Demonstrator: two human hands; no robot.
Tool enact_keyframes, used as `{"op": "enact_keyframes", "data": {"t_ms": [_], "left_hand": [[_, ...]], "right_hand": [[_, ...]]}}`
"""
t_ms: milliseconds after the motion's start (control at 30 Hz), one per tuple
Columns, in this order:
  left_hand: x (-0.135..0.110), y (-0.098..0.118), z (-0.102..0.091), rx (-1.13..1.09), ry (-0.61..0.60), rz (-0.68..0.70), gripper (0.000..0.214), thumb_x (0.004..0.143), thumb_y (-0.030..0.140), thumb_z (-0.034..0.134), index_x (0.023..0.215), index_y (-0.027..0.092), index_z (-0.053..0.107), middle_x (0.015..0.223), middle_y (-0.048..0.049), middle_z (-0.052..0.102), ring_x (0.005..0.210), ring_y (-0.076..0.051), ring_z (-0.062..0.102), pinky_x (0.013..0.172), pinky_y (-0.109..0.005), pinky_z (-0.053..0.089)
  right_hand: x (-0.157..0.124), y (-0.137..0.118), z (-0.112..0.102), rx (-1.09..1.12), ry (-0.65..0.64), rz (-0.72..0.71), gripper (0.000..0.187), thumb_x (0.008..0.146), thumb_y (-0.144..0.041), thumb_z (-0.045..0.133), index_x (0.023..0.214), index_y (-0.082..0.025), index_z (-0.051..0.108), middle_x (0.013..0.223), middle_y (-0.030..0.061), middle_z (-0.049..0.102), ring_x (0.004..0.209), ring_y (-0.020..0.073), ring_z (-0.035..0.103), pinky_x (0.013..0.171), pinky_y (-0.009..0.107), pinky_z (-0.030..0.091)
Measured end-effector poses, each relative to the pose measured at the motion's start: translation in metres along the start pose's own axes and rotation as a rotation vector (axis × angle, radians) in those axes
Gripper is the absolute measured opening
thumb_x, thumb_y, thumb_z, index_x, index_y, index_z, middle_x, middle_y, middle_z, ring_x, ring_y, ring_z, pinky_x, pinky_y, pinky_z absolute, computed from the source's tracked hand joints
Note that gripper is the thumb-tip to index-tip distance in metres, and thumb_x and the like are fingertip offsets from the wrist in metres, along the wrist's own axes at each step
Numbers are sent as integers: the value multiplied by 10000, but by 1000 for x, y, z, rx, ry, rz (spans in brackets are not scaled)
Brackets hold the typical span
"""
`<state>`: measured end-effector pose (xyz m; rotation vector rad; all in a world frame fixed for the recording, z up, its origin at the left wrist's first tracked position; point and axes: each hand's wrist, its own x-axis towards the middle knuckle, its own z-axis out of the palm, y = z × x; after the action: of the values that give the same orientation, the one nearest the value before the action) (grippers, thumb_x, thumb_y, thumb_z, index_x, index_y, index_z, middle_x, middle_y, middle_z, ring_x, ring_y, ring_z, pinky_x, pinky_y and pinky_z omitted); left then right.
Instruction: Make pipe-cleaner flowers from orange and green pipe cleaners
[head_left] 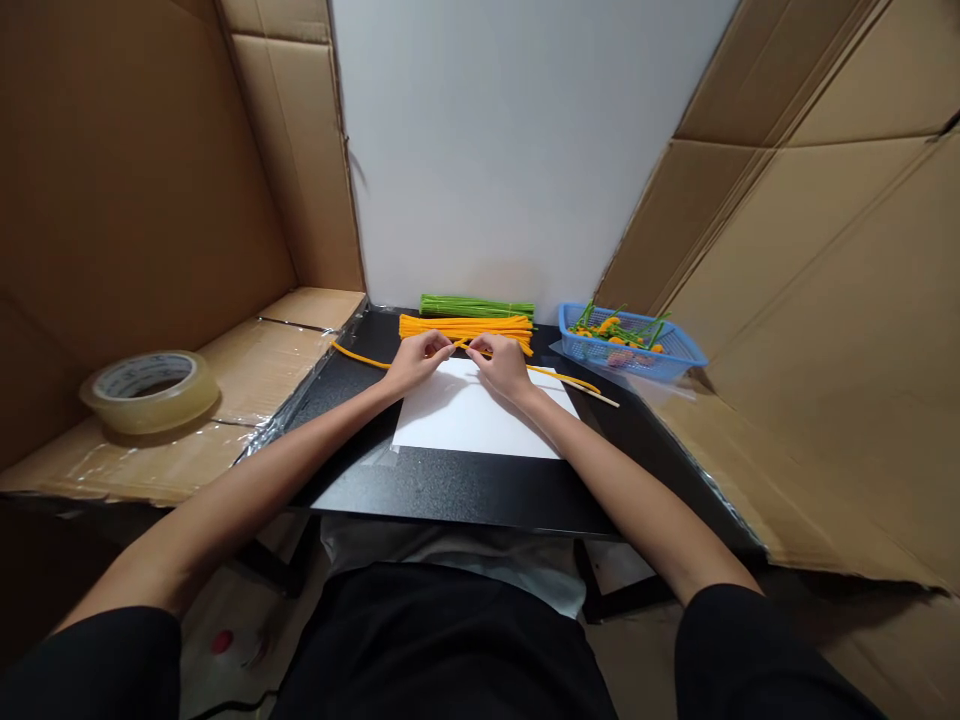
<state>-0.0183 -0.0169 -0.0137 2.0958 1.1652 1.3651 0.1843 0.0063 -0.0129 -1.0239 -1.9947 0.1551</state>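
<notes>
My left hand [417,360] and my right hand [501,366] meet over a white sheet of paper [465,420] on a black table [450,485]. Both pinch a long orange pipe cleaner [356,356] that runs out to the left and to the right past my hands. Just behind my fingers lies a bundle of orange pipe cleaners [465,326], and behind that a bundle of green ones [476,306]. A thin pale stick [600,396] lies to the right of the paper.
A blue plastic basket [679,352] with green and orange pieces stands at the back right. A roll of clear tape [150,390] sits on cardboard at the left. Cardboard walls close in both sides; a white wall stands behind.
</notes>
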Motion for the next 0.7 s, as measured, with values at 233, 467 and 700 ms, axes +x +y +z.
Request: {"op": "enact_keyframes", "data": {"t_ms": [233,467,700], "left_hand": [[-2,19,5,-115,103,21,366,887,506,636,804,154,686,724,-35,697,627,-126,571,588,-238,415],[-1,20,5,-200,164,33,314,884,473,657,906,160,672,756,-36,700,655,-143,626,617,-251,449],[-1,26,1,-227,167,76,294,892,447,680,979,167,670,754,-24,687,655,-135,627,590,-235,433]], "right_hand": [[3,-21,3,413,105,98,175,826,-316,663,920,-178,714,746,24,734,608,157,652,618,281,510],[9,-25,3,945,-17,284,331,697,-423,789,877,-167,680,589,-35,644,413,57,428,416,207,323],[10,-30,-6,1113,-67,337,367,704,-433,822,894,-176,642,568,-52,620,388,31,377,395,185,228]]}}
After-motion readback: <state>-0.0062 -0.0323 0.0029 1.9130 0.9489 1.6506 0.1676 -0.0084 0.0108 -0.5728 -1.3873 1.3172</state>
